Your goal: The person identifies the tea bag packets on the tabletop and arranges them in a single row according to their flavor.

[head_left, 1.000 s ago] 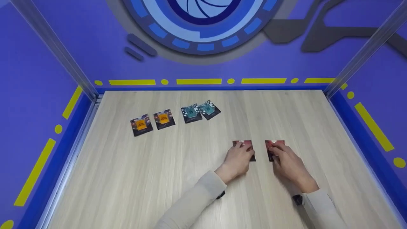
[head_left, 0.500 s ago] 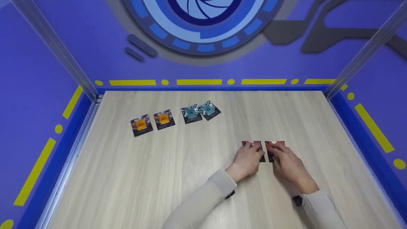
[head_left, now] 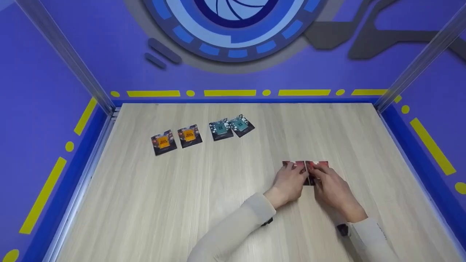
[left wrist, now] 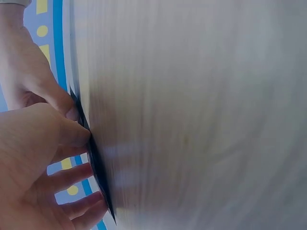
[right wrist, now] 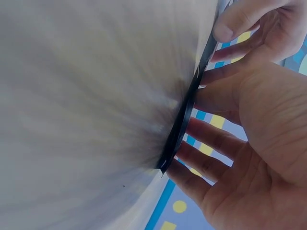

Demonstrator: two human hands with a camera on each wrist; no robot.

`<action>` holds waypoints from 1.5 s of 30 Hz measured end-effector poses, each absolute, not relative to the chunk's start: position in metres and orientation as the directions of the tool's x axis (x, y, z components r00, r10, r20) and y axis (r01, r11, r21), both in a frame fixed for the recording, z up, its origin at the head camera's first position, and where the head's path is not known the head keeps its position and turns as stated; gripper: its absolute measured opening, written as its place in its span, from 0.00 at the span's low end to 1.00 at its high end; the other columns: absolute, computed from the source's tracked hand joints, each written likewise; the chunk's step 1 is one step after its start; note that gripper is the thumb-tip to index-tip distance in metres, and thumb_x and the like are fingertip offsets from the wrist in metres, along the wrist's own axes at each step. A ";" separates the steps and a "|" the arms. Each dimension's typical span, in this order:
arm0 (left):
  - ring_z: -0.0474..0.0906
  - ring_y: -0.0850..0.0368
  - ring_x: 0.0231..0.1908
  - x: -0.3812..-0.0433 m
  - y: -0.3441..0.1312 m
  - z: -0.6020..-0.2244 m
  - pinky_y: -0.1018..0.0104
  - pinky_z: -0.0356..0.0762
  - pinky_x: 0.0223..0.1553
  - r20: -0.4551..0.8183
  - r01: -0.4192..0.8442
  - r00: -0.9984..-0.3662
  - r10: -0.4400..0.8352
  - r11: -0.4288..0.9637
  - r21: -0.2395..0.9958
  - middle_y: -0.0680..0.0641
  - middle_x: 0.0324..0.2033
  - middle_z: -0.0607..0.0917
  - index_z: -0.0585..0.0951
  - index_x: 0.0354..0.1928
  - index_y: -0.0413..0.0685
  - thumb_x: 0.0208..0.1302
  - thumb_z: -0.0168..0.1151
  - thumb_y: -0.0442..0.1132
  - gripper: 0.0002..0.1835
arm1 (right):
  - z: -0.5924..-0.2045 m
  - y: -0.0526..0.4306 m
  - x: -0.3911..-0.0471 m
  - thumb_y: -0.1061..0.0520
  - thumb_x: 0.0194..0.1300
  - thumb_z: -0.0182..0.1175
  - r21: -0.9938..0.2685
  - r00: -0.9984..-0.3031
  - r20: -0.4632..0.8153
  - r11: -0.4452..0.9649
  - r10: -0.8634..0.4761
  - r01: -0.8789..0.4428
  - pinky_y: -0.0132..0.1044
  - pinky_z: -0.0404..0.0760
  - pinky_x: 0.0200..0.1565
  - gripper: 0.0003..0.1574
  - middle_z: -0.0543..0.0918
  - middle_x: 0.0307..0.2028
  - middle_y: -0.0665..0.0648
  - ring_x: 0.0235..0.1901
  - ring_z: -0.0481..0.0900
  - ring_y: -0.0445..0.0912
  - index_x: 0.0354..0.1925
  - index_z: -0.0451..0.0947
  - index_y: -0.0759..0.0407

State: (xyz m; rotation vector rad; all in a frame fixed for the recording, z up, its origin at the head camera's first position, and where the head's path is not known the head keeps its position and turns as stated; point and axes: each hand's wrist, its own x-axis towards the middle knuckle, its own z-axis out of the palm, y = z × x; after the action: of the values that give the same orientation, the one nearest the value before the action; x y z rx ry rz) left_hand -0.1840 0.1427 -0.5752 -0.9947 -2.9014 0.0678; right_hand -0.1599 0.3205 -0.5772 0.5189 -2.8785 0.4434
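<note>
Two small, flat, square packets lie side by side on the table, red at the far end and black toward the person. My left hand (head_left: 290, 182) rests its fingertips and thumb on the left red packet (head_left: 295, 163). My right hand (head_left: 334, 190) touches the right red packet (head_left: 323, 163) in the same way. The packets' inner edges meet or nearly meet, and the hands cover much of their faces. In the left wrist view, the fingers of the left hand (left wrist: 33, 167) press on a dark packet edge (left wrist: 98, 165). The right hand (right wrist: 259, 134) spreads its fingers along a dark packet edge (right wrist: 180, 122).
Farther back on the wooden table (head_left: 182, 203), two orange-and-black packets (head_left: 164, 142) (head_left: 189, 135) lie apart at the left. To their right, two teal-and-black packets (head_left: 220, 129) (head_left: 241, 125) touch or overlap. Blue-purple walls (head_left: 255, 80) enclose the back and sides.
My left hand has slid the left red packet rightward across the table, bringing it up beside the other. The right hand and its packet have stayed nearly still.
</note>
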 end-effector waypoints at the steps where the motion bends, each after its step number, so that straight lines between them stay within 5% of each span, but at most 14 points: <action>1: 0.71 0.53 0.59 -0.184 0.143 -0.575 0.60 0.76 0.53 0.060 0.611 -0.787 0.614 0.789 -0.065 0.59 0.60 0.77 0.77 0.63 0.68 0.67 0.60 0.50 0.22 | -0.577 0.321 -0.160 0.65 0.66 0.61 -0.255 -0.922 0.229 0.895 -0.311 -0.365 0.57 0.80 0.51 0.20 0.80 0.56 0.64 0.54 0.79 0.61 0.55 0.82 0.66; 16: 0.73 0.52 0.57 -0.197 0.133 -0.563 0.57 0.76 0.53 0.090 0.628 -0.774 0.627 0.778 -0.019 0.56 0.60 0.77 0.78 0.61 0.64 0.72 0.53 0.51 0.18 | -0.572 0.320 -0.167 0.65 0.66 0.61 -0.243 -0.921 0.233 0.899 -0.312 -0.366 0.58 0.81 0.49 0.18 0.80 0.53 0.63 0.52 0.79 0.59 0.55 0.82 0.64; 34: 0.76 0.48 0.55 -0.280 0.089 -0.553 0.55 0.77 0.52 0.080 0.440 -0.898 0.433 0.882 0.170 0.50 0.60 0.78 0.78 0.62 0.56 0.74 0.50 0.47 0.19 | -0.572 0.322 -0.166 0.65 0.66 0.61 -0.265 -0.939 0.193 0.907 -0.284 -0.328 0.59 0.80 0.50 0.18 0.80 0.53 0.62 0.53 0.78 0.59 0.54 0.82 0.65; 45: 0.72 0.45 0.60 -0.314 0.061 -0.561 0.51 0.72 0.59 0.084 0.287 -0.956 0.280 0.953 0.099 0.49 0.62 0.76 0.77 0.63 0.55 0.71 0.53 0.47 0.21 | -0.579 0.320 -0.159 0.66 0.65 0.62 -0.269 -0.941 0.191 0.908 -0.278 -0.322 0.58 0.80 0.51 0.17 0.81 0.53 0.64 0.53 0.79 0.60 0.53 0.83 0.66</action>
State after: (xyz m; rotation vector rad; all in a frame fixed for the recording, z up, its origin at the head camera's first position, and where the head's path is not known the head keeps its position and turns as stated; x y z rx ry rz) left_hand -0.3144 0.0613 -0.5608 -0.4414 -3.0358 -0.1688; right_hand -0.1585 0.3195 -0.5785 0.4623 -2.9223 0.4497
